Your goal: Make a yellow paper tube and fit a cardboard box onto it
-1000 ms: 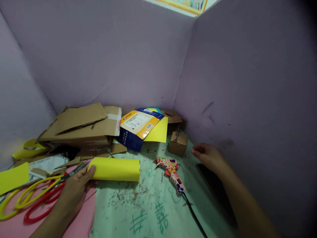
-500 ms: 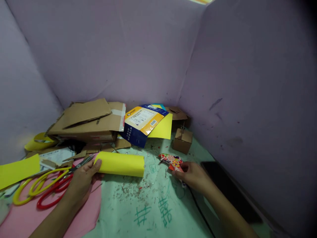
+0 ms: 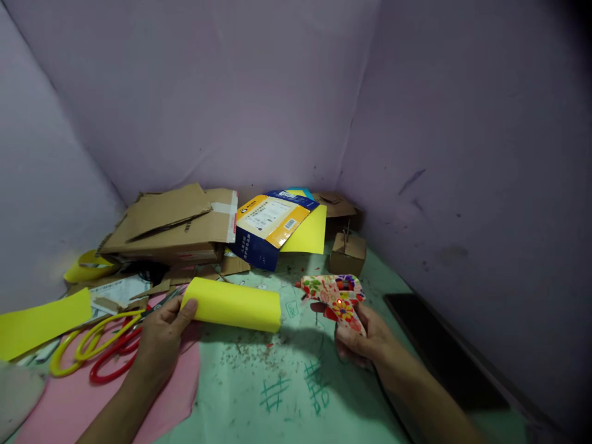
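My left hand [image 3: 161, 336] holds the left end of a rolled yellow paper tube [image 3: 234, 304] that lies on the green table [image 3: 277, 394]. My right hand [image 3: 363, 336] grips a glue gun [image 3: 333, 294] with a colourful flower pattern, lifted off the table, its nozzle pointing left toward the tube's right end. A small red light shows on the gun's body. A gap remains between the nozzle and the tube.
Yellow scissors [image 3: 87, 345] and red scissors [image 3: 111, 361] lie on a pink sheet [image 3: 69, 407] at left. Flattened cardboard [image 3: 171, 225], a blue-and-orange box [image 3: 266, 225], a yellow sheet [image 3: 309, 237] and a small brown box [image 3: 348, 254] sit at the back. Purple walls enclose the corner.
My right hand reached from the far right to the glue gun, closed on it and lifted it off the table. The left hand stayed on the yellow tube.
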The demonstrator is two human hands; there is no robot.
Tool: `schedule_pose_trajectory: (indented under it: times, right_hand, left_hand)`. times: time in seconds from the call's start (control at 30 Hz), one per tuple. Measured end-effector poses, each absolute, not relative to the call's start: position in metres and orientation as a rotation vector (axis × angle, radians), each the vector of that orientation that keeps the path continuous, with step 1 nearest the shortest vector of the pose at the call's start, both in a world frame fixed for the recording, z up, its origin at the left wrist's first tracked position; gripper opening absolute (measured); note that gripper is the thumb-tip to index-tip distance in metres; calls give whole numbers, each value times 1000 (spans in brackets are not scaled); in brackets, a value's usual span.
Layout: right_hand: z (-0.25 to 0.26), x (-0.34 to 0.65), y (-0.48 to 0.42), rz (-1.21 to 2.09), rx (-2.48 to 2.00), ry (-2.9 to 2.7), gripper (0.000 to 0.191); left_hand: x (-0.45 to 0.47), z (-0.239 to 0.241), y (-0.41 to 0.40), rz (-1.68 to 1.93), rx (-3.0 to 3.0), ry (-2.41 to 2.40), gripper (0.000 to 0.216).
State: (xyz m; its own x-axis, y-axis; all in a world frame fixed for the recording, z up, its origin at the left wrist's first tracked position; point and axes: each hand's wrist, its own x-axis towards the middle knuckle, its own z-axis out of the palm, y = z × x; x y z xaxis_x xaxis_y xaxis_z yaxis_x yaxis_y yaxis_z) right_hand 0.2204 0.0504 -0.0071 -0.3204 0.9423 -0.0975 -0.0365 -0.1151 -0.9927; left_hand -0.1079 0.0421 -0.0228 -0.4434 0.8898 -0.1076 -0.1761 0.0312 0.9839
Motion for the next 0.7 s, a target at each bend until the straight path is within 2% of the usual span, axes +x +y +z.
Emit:
schedule_pose_trajectory:
  times: [0.43, 0.7]
  right_hand:
    - [-16, 217, 48, 1450, -970, -1670, 42]
    - [-13, 220, 40, 1268, -1050, -1915, 55]
  left_hand:
    - [-104, -19, 37, 1525, 895, 1535, 44]
    - [-104, -16, 33, 1513, 1084, 1672, 35]
